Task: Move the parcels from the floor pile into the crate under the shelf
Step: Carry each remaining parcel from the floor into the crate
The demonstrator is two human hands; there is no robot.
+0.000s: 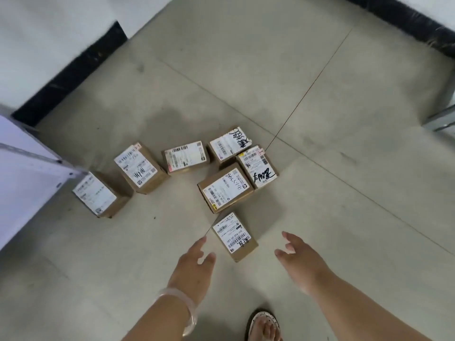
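Grey tiled floor (320, 217) fills the head view, edged by white walls with dark skirting. Seven cardboard parcels with white labels sit scattered on it, three of them touching in a cluster right of centre. The nearest parcel (235, 237) lies apart, closest to the person. The left hand (194, 264) and right hand (299, 260) reach down on either side of it, fingers spread, empty, not touching it. A pale bangle (183, 308) circles the left wrist. A sandalled foot (264, 327) shows below.

Parcel labels (232, 233) too blurred to read
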